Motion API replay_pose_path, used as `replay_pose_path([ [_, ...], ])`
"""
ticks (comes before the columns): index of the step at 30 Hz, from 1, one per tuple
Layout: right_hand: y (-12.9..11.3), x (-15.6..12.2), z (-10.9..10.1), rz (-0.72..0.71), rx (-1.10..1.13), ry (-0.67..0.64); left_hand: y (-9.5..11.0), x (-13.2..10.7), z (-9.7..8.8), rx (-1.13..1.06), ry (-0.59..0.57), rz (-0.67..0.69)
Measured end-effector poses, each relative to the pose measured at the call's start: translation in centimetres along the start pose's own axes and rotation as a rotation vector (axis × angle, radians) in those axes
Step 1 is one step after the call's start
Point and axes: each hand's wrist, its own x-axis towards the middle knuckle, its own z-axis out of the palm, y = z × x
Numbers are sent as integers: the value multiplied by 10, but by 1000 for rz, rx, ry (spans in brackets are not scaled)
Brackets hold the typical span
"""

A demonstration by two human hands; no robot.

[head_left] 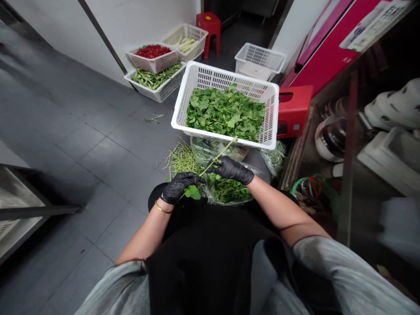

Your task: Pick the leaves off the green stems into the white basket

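Both my hands wear black gloves and meet low in front of my lap. My left hand [181, 185] is closed on a sprig of leafy greens, whose leaves [193, 192] hang below the fingers. Pinched in my right hand [229, 169] is a long pale-green stem [223, 151] that slants up toward the basket; its lower end reaches my left fingertips. Just beyond stands a white slotted basket [226, 71] holding a heap of picked green leaves [226, 111]. Under my right wrist lies an open plastic bag of greens [231, 190]. A pile of bare stems [183, 159] lies left of it.
Back left are baskets of red chillies [152, 51], green pods [155, 78] and pale stalks [186, 44], near a red stool [209, 33]. Another red stool [297, 109] and a metal shelf [344, 192] stand right. Stem scraps [155, 118] lie on the tiled floor.
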Motion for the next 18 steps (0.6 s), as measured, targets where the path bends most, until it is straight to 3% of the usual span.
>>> replay_pose_path([
  [3, 8, 0, -8, 107, 270, 377, -5, -1, -8, -178, 17, 18],
  [5, 10, 2, -3, 171, 420, 475, -10, 2, -8, -301, 75, 54],
  [9, 2, 6, 37, 185, 585, 224, -20, 16, 10, -498, 103, 85],
  [12, -3, 10, 65, 209, 676, 132, -24, 30, 23, -519, 148, 108],
  [14, -2, 11, 71, 260, 696, 95, -26, 36, 24, -466, 183, 142],
  [18, 6, 8, 59, 282, 733, -36, -23, 40, 13, -336, 150, 138],
])
